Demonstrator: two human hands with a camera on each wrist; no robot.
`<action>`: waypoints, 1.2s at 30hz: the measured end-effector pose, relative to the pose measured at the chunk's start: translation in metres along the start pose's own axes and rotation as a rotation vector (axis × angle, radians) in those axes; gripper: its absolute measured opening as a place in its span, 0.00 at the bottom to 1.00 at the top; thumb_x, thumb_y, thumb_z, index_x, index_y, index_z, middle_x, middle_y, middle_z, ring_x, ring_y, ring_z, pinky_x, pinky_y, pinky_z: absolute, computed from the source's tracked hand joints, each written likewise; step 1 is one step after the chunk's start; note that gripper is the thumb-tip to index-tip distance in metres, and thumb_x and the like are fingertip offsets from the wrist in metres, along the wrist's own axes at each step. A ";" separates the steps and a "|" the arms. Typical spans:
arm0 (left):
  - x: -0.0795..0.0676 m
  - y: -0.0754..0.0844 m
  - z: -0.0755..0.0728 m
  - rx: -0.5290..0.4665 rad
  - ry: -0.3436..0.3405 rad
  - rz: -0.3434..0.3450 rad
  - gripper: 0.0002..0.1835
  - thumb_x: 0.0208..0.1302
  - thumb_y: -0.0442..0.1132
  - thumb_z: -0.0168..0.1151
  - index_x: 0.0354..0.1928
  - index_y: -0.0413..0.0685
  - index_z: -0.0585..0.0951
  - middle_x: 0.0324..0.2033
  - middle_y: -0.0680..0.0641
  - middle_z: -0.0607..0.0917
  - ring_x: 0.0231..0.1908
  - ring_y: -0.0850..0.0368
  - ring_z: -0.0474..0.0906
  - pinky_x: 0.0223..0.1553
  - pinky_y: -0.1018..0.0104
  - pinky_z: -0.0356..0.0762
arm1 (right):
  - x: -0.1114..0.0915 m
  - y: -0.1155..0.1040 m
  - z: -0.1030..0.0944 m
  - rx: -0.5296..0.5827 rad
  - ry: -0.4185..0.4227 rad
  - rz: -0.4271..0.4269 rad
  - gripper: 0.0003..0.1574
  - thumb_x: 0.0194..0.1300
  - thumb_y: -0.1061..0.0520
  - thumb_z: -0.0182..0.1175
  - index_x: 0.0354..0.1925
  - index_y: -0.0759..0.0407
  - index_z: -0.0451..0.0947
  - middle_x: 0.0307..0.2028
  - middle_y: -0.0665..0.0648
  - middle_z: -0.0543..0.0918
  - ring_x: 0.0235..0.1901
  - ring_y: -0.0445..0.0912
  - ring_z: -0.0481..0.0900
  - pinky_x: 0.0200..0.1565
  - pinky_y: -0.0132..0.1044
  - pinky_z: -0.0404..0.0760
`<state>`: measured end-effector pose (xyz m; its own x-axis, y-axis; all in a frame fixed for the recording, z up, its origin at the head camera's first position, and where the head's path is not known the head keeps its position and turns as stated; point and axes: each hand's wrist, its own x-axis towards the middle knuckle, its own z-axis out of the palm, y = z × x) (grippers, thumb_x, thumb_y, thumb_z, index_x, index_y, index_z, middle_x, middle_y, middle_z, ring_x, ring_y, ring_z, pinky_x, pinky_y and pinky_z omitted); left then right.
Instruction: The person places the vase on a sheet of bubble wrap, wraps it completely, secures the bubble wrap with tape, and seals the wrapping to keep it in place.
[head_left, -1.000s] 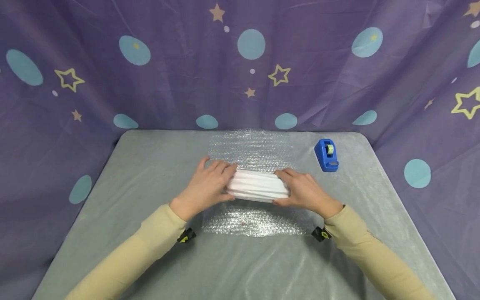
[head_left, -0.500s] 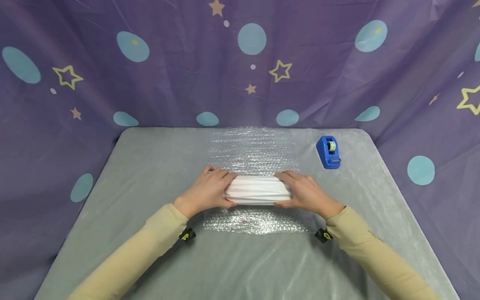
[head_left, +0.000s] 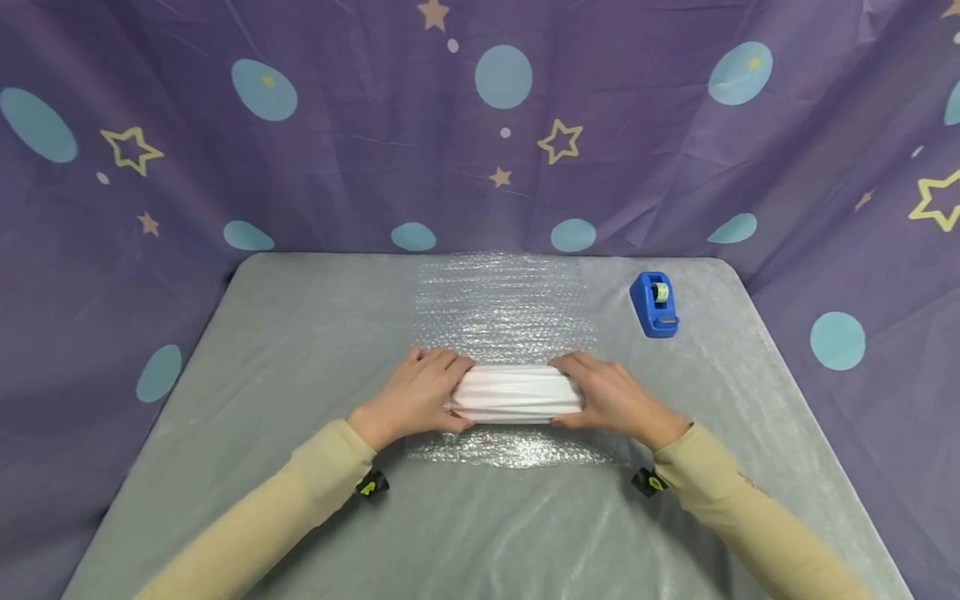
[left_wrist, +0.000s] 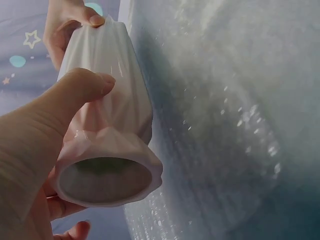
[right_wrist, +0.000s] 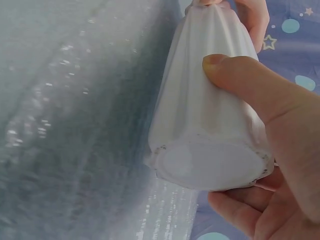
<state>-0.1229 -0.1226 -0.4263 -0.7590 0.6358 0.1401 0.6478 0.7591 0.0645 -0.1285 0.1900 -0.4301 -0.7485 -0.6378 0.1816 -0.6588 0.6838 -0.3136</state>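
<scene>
A white fluted vase (head_left: 517,393) lies sideways between both hands, over a sheet of bubble wrap (head_left: 502,304). My left hand (head_left: 420,393) grips its open-mouthed end, the thumb on the near side and fingers round the far side. At the other end, my right hand (head_left: 617,396) grips it near the base in the same way. The left wrist view looks toward the vase's mouth (left_wrist: 105,181), a wide opening with a faceted rim. In the right wrist view the flat base (right_wrist: 215,165) faces the camera, with small dark specks along its edge.
A blue tape dispenser (head_left: 654,307) with a roll of tape stands at the back right of the grey-covered table (head_left: 315,308). Behind the table hangs a purple curtain (head_left: 337,167) with stars and dots. The bubble wrap reaches the table's back edge.
Both hands have brought the vase nearer to the person over the bubble wrap. Its slight tilt has levelled out, and the left fingers have closed in on it.
</scene>
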 end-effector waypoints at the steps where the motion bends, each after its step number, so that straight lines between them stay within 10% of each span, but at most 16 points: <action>1: -0.001 0.001 0.002 -0.002 -0.001 -0.002 0.43 0.38 0.68 0.66 0.57 0.53 0.72 0.47 0.52 0.78 0.47 0.56 0.71 0.45 0.54 0.65 | -0.001 0.000 0.001 -0.001 -0.002 0.000 0.50 0.37 0.36 0.73 0.57 0.54 0.72 0.46 0.51 0.78 0.33 0.41 0.77 0.31 0.33 0.75; 24: -0.013 0.026 0.021 0.077 0.003 0.060 0.63 0.36 0.78 0.61 0.72 0.52 0.54 0.62 0.43 0.66 0.57 0.46 0.65 0.53 0.41 0.60 | -0.014 -0.004 0.015 -0.056 -0.008 -0.002 0.53 0.40 0.35 0.72 0.61 0.55 0.67 0.51 0.53 0.74 0.41 0.47 0.77 0.41 0.42 0.78; 36: -0.014 0.052 0.032 0.202 0.014 0.037 0.74 0.27 0.80 0.62 0.72 0.41 0.47 0.65 0.38 0.63 0.62 0.38 0.61 0.58 0.33 0.53 | -0.012 -0.023 0.021 -0.267 -0.004 -0.144 0.70 0.39 0.23 0.65 0.70 0.59 0.54 0.63 0.62 0.65 0.63 0.56 0.62 0.63 0.58 0.56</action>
<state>-0.0805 -0.0876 -0.4562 -0.7332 0.6626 0.1527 0.6477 0.7489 -0.1402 -0.1027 0.1743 -0.4442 -0.6461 -0.7358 0.2028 -0.7550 0.6551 -0.0285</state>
